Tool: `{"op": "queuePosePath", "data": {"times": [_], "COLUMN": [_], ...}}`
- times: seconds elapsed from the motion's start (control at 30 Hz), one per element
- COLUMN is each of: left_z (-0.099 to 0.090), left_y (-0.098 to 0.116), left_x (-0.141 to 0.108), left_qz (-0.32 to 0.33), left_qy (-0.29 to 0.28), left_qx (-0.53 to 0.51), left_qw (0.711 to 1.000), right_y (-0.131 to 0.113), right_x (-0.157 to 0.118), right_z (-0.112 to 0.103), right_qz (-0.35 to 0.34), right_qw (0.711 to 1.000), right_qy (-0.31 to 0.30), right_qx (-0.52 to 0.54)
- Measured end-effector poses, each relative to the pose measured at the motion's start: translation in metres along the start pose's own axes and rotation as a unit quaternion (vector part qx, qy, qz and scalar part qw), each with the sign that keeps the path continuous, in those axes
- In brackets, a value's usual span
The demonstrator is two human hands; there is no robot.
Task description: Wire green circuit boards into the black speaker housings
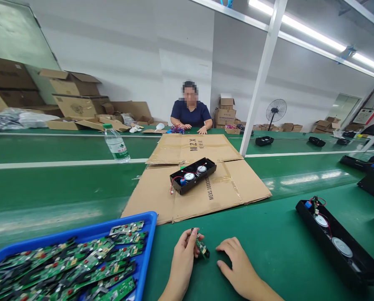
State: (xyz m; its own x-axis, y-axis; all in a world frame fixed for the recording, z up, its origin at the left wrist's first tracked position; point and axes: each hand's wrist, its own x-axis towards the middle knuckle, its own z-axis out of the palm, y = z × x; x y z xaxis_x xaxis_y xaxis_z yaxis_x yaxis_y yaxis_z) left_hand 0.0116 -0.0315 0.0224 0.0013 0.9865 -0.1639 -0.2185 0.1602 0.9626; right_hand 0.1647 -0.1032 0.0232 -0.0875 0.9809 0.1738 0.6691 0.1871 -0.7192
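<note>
Between the thumb and fingers of my left hand (184,255) is a small green circuit board (202,247), held just above the green bench top. My right hand (238,263) is beside it on the right, fingers apart and curved, holding nothing. To the left a blue tray (152,234) is heaped with similar circuit boards (92,261). Ahead, on flattened cardboard (161,192), lies an open black speaker housing (193,175) with two round speakers, a blue part and red wires. Another open black speaker housing (334,246) lies at the right, a small board standing at its far end.
A water bottle (115,144) stands at the left beyond the tray. Across the benches sits a person (191,113) with both hands on the far table. A white post (262,83) rises right of the cardboard. More black housings (357,163) lie along the right.
</note>
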Motion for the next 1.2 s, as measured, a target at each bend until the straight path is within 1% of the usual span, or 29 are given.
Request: {"op": "queuePosePath", "data": {"times": [0.1,0.17,0.2,0.27,0.4,0.5,0.57,0.67,0.77,0.83,0.9,0.97,1.03,1.1,1.2], "left_z": [0.002,0.003,0.003,0.002,-0.003,-0.007,-0.008,-0.008,-0.009,-0.011,-0.013,-0.014,-0.014,-0.013,-0.011], "left_y": [-0.003,-0.006,-0.007,-0.009,-0.011,-0.012,-0.014,-0.016,-0.017,-0.015,-0.013,-0.011,-0.009,-0.008,-0.008], "left_x": [0.000,0.000,0.000,0.001,0.003,0.004,0.006,0.007,0.007,0.008,0.008,0.008,0.009,0.009,0.010], "left_qz": [0.003,0.005,0.007,0.011,0.024,0.032,0.031,0.028,0.034,0.042,0.050,0.056,0.059,0.061,0.062], "left_qy": [0.012,0.022,0.028,0.044,0.084,0.104,0.108,0.116,0.137,0.160,0.184,0.202,0.210,0.211,0.205], "left_qx": [-0.014,-0.025,-0.031,-0.045,-0.072,-0.088,-0.096,-0.102,-0.099,-0.091,-0.082,-0.075,-0.071,-0.069,-0.067], "left_qw": [1.000,0.999,0.999,0.998,0.993,0.990,0.989,0.988,0.985,0.982,0.978,0.975,0.973,0.973,0.974], "right_y": [0.003,0.007,0.009,0.014,0.017,0.014,0.012,0.014,0.024,0.031,0.037,0.041,0.043,0.043,0.041], "right_x": [0.005,0.020,0.032,0.065,0.147,0.198,0.221,0.235,0.228,0.214,0.192,0.165,0.132,0.095,0.037], "right_z": [0.001,-0.001,-0.002,-0.005,-0.009,-0.009,-0.007,-0.001,0.002,-0.001,-0.008,-0.018,-0.029,-0.038,-0.048], "right_qz": [-0.013,-0.022,-0.025,-0.032,-0.057,-0.101,-0.139,-0.165,-0.169,-0.182,-0.199,-0.208,-0.208,-0.207,-0.208], "right_qw": [0.999,0.996,0.994,0.989,0.972,0.951,0.936,0.918,0.906,0.901,0.899,0.901,0.905,0.911,0.919], "right_qy": [0.026,0.050,0.058,0.067,0.073,0.069,0.062,0.064,0.075,0.073,0.072,0.082,0.099,0.111,0.104], "right_qx": [-0.021,-0.064,-0.088,-0.129,-0.218,-0.283,-0.316,-0.355,-0.381,-0.387,-0.384,-0.373,-0.356,-0.339,-0.318]}}
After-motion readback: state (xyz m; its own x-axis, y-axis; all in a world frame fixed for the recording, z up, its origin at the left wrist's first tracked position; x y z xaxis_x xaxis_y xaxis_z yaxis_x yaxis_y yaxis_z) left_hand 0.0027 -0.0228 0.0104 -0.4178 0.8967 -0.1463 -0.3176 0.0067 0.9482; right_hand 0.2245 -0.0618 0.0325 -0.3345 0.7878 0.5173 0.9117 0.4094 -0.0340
